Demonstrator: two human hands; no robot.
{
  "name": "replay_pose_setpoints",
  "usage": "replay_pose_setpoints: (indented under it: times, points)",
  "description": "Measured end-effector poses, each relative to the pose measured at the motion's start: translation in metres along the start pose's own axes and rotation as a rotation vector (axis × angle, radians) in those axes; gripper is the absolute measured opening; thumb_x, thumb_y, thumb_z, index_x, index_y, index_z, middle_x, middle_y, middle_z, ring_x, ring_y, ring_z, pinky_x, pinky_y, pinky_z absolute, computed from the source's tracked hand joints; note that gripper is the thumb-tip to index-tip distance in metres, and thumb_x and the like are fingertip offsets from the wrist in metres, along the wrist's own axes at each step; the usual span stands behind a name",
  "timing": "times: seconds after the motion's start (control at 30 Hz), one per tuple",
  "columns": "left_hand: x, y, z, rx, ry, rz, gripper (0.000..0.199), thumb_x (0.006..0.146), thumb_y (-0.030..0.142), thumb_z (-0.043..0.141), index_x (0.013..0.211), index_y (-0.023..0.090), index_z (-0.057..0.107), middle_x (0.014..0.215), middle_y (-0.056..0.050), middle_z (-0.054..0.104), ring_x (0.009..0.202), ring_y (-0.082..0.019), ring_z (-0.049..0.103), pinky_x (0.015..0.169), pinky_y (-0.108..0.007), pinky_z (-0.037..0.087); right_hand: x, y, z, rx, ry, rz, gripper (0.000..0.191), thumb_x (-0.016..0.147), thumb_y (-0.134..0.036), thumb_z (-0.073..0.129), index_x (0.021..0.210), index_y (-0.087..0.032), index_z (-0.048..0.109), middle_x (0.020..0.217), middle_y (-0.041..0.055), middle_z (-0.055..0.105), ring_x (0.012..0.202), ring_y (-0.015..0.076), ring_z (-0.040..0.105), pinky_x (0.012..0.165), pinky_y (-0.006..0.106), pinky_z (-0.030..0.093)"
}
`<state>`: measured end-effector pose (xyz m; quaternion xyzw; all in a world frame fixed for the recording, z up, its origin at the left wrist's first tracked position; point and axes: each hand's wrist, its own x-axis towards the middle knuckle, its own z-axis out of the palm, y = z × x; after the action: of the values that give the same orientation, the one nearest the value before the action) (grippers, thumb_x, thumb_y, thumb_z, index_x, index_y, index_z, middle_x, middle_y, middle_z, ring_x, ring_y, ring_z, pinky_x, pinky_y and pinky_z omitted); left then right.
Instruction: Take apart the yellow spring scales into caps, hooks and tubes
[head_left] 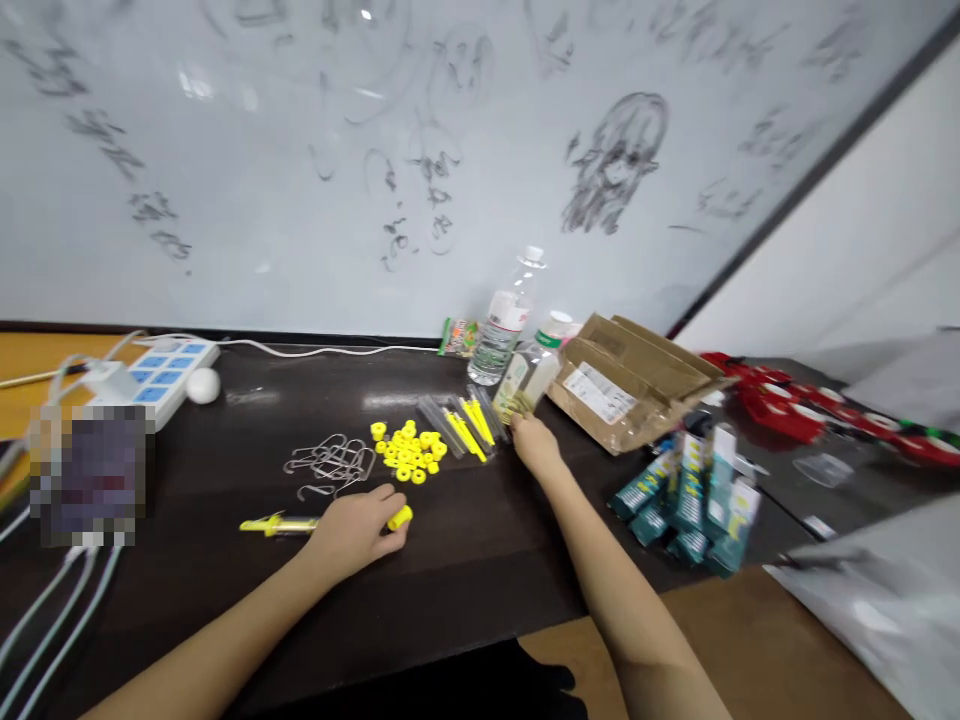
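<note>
My left hand (352, 535) is closed around a clear tube with yellow parts (281, 525), whose left end sticks out past the wrist side. A yellow cap (400, 518) shows at its fingertips; whether cap and tube are joined is hidden. My right hand (536, 447) reaches to the base of a clear plastic container (525, 378), beside the row of clear tubes and yellow sticks (469, 425); its fingertips are blurred and partly hidden. Between the hands lie several small yellow rings (411, 450) in a pile. Bent metal hooks (330, 462) lie tangled left of them.
A water bottle (501, 330) stands at the back. An open cardboard box (630, 375) and dark green packets (690, 505) sit on the right. At the left are a power strip (169, 375), a white ball (202, 385) and white cables (75, 610). A whiteboard (300, 230) rises behind the table.
</note>
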<state>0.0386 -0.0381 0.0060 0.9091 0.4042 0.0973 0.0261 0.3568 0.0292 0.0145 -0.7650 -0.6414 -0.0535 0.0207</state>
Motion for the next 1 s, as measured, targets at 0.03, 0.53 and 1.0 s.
replay_pose_setpoints:
  times: [0.03,0.53,1.0]
  points:
    - [-0.001,0.002,0.0,-0.013,-0.002,0.009,0.013,0.086,0.031,0.047,0.082,0.021,0.054,0.084,0.001,0.059,0.069,-0.014,0.06,0.055,-0.023,0.037,-0.003,0.001,0.001,0.003,-0.005,-0.014,0.025,0.088,-0.006,0.038,0.101,-0.01,0.059,0.099,0.0171,0.062,0.09,0.0202,0.061,0.076,0.028,0.043]
    - [-0.004,0.002,0.012,-0.086,0.012,-0.027,0.027,0.081,0.043,0.056,0.097,0.021,0.052,0.085,-0.001,0.067,0.073,-0.018,0.065,0.052,-0.025,0.04,-0.089,-0.125,0.01,1.045,0.182,-0.746,0.008,0.089,-0.023,0.05,0.081,-0.022,0.053,0.089,0.0074,0.06,0.078,0.0188,0.059,0.059,0.029,0.047]
    - [-0.001,-0.003,0.012,-0.16,0.045,-0.072,0.037,0.085,0.055,0.052,0.088,0.018,0.057,0.086,-0.002,0.064,0.076,-0.018,0.065,0.058,-0.025,0.044,-0.098,-0.129,0.018,1.002,0.216,-0.874,0.01,0.086,-0.019,0.056,0.077,-0.022,0.056,0.081,0.0049,0.062,0.075,0.0185,0.059,0.064,0.032,0.049]
